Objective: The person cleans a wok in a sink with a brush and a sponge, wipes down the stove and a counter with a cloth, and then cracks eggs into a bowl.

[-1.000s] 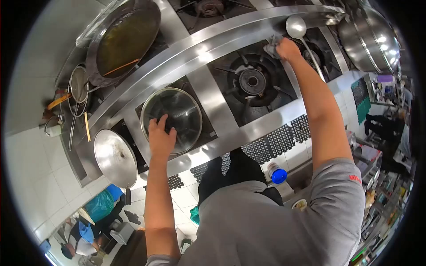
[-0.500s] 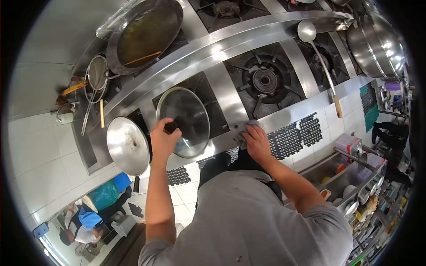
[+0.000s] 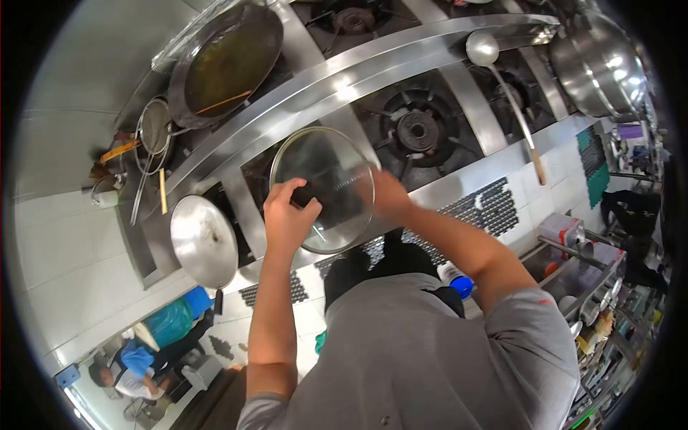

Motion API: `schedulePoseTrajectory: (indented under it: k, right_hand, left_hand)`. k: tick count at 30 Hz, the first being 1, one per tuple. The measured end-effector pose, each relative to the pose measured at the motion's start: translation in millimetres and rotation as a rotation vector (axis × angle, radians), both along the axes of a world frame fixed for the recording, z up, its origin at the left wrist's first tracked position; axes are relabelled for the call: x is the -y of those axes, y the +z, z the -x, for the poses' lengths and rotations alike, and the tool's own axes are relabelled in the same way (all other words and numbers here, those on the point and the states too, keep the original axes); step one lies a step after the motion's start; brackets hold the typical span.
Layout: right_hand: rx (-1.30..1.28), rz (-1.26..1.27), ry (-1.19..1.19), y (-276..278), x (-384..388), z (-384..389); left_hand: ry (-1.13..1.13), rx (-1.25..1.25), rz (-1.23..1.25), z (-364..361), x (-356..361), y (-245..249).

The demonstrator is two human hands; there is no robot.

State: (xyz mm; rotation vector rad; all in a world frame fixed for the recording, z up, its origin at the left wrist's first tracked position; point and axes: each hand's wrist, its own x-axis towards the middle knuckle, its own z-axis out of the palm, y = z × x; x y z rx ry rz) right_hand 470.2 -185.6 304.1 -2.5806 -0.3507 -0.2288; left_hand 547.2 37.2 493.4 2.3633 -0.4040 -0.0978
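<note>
My left hand [image 3: 288, 215] is closed on the dark knob of a round glass lid [image 3: 322, 154] with a metal rim, held above the stove front. At the lid's right edge is my right hand [image 3: 385, 195], smeared by motion. Its fingers cannot be made out, nor whether they hold anything. I cannot make out the grey cloth seen earlier. Left of the lid, a shiny metal pan [image 3: 204, 240] with a dark handle rests at the stove's edge.
A burner [image 3: 418, 132] lies right of the lid. A wooden-handled ladle [image 3: 512, 97] crosses the right side. Behind stand a wok of oily liquid [image 3: 233, 68] and strainers [image 3: 153, 125]. A large steel pot [image 3: 602, 64] is far right. Another person [image 3: 136, 373] is at lower left.
The lid has shifted right in my left hand, over the front edge between the burners. My right hand has left the spot where it pressed a grey cloth and moved up-left to the lid's rim.
</note>
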Motion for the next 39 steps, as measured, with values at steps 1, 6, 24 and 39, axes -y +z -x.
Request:
schedulePoseTrajectory:
  k: [1, 6, 24, 39]
  right_hand:
    - [-0.079, 0.111, 0.117, 3.7, 13.8, 43.6]
    - [-0.106, 0.115, -0.139, 7.5, 198.8, 138.2]
    - [0.033, 0.031, -0.670, 33.5, 172.8, 78.5]
    - [-0.195, -0.466, -0.828, 62.4, 273.1, 211.2]
  left_hand:
    - [-0.042, 0.007, 0.003, -4.3, 19.2, -7.0]
    - [-0.267, 0.003, 0.020, -23.9, 135.7, -45.1]
    - [-0.411, 0.025, -0.085, -62.6, 236.8, -65.9]
    - [-0.502, 0.040, -0.145, -31.6, 272.8, -103.5]
